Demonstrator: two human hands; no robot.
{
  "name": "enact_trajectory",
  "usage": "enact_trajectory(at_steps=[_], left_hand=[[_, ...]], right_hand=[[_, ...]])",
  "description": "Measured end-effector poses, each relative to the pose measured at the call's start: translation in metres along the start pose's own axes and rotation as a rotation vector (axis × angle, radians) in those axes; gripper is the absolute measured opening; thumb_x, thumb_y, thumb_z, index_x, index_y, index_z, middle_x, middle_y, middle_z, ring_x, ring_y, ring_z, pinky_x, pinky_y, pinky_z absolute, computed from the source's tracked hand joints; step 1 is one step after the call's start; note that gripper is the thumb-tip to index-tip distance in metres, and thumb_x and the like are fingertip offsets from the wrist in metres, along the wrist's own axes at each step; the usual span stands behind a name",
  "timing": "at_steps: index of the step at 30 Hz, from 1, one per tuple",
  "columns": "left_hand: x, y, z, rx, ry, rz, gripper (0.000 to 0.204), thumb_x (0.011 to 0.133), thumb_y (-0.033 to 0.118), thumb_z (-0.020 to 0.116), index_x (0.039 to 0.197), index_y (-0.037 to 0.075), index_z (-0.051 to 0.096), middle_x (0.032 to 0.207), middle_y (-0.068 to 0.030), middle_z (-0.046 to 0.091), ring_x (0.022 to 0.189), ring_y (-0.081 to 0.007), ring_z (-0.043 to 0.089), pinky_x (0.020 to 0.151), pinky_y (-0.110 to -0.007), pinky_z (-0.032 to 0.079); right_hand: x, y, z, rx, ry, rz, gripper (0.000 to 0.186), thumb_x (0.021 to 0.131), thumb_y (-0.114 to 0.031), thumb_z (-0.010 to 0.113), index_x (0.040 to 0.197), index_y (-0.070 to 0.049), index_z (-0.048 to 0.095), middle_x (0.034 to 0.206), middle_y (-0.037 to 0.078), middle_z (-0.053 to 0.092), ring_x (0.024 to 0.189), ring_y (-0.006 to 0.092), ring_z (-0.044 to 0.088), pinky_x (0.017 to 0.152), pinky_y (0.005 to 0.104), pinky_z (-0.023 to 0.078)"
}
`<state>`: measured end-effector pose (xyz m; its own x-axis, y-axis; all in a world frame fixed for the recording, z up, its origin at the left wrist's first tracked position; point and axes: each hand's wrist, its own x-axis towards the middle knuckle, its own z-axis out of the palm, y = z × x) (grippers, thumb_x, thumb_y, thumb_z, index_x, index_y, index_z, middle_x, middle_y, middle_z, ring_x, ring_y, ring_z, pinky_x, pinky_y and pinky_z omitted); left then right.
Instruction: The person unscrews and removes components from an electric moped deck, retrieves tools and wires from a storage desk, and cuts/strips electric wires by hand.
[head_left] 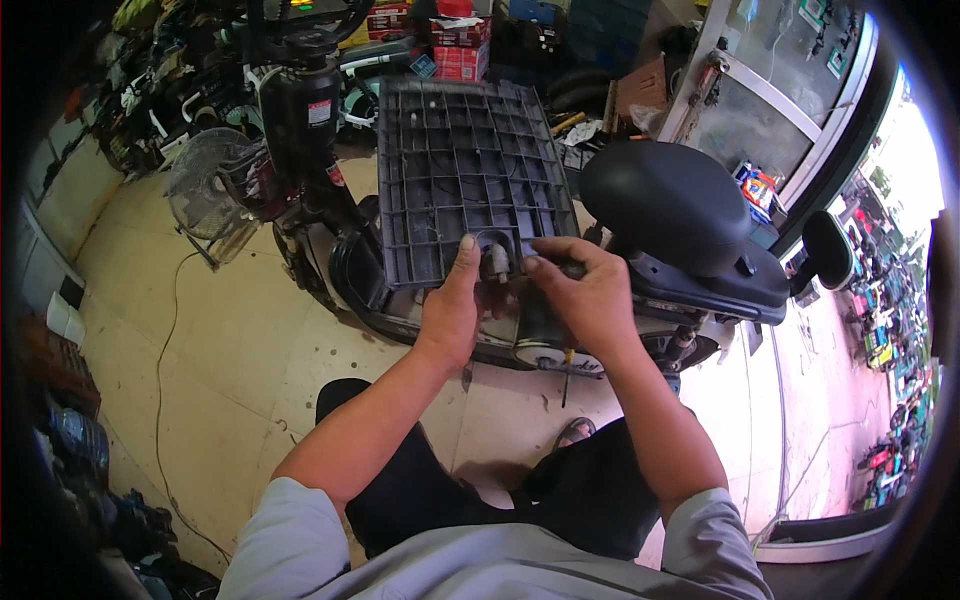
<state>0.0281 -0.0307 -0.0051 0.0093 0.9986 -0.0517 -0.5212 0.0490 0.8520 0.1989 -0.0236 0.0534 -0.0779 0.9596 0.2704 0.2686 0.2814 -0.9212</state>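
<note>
Both hands, left (pixel 450 310) and right (pixel 585 295), grip closed on the ribbed grey panel's (pixel 465 170) lower edge.

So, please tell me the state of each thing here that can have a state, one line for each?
ribbed panel: lifted up, underside showing
small part at panel edge: pinched between both hands
left hand: gripping panel's lower edge, thumb up
right hand: fingers closed on the small part
scooter seat: down, in place
screwdriver: lying unused on the scooter's edge
fan: standing on floor; running or not, cannot tell

Dark grey ribbed panel (pixel 468 180); black scooter seat (pixel 665 205); red boxes (pixel 460 48); beige floor (pixel 230 330).
</note>
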Motion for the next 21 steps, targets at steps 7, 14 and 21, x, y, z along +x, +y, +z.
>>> enact_trajectory(at_steps=[7, 14, 21], left_hand=[[0.001, 0.011, -0.008, -0.200, -0.011, -0.065, 0.057, 0.095, 0.068, 0.060, 0.102, 0.012, 0.065, 0.084, -0.0023, 0.065, 0.070, -0.0139, 0.060, 0.060, -0.027, 0.041], [-0.003, 0.019, -0.002, -0.227, -0.060, -0.075, 0.040, 0.100, 0.053, 0.061, 0.106, 0.014, 0.064, 0.084, -0.0035, 0.067, 0.070, -0.0161, 0.062, 0.059, -0.027, 0.040], [-0.007, 0.008, 0.000, -0.246, -0.136, -0.152, 0.047, 0.098, 0.059, 0.062, 0.104, 0.012, 0.067, 0.086, -0.0037, 0.069, 0.073, -0.0151, 0.062, 0.061, -0.027, 0.041]], right_hand=[[-0.007, -0.003, -0.025, -0.187, 0.220, -0.046, 0.027, 0.089, -0.020, 0.081, 0.091, 0.004, 0.070, 0.075, 0.005, 0.068, 0.068, 0.0105, 0.060, 0.068, 0.0273, 0.051], [-0.001, 0.011, -0.026, 0.148, 0.068, 0.083, 0.047, 0.094, -0.036, 0.077, 0.112, 0.005, 0.064, 0.076, 0.003, 0.065, 0.060, 0.0078, 0.056, 0.054, 0.0242, 0.044], [0.009, 0.018, -0.011, 0.356, -0.018, 0.321, 0.033, 0.098, -0.038, 0.069, 0.092, -0.005, 0.066, 0.068, 0.004, 0.062, 0.054, 0.0134, 0.056, 0.049, 0.0261, 0.043]])
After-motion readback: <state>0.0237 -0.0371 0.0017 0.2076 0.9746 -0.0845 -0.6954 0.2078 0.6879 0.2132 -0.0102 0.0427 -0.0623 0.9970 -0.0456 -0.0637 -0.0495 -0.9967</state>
